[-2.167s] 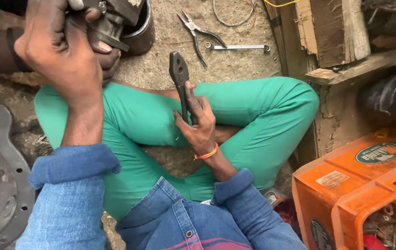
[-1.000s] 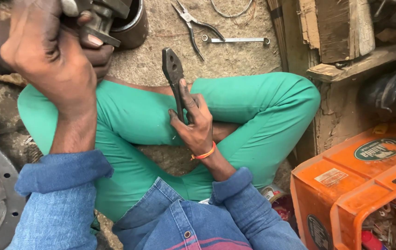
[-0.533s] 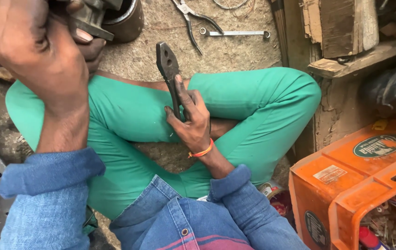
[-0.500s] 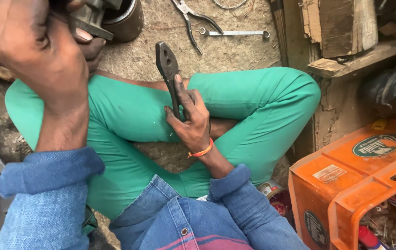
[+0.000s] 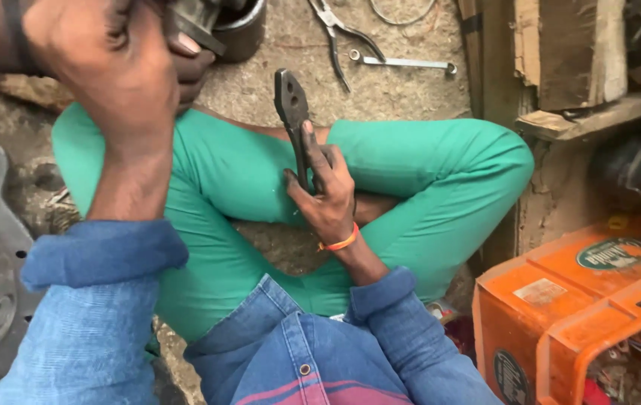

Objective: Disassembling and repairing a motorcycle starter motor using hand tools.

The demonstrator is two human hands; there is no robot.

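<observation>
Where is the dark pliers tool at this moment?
In the head view, the dark pliers stand near the centre, held in the right hand above the green trousers, jaws pointing up toward the sandy ground.

We sit in a rough repair workshop: pliers (image 5: 335, 30) and a spanner (image 5: 403, 63) on the dirt floor at the top, orange crate (image 5: 583, 300) lower right.

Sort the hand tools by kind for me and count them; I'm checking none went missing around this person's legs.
Pliers: 2, a dark pair in the right hand at and an open pair on the ground
Spanners: 1, a slim silver one on the ground
Total: 3
The left hand grips a metal part, not counted as a tool.
</observation>
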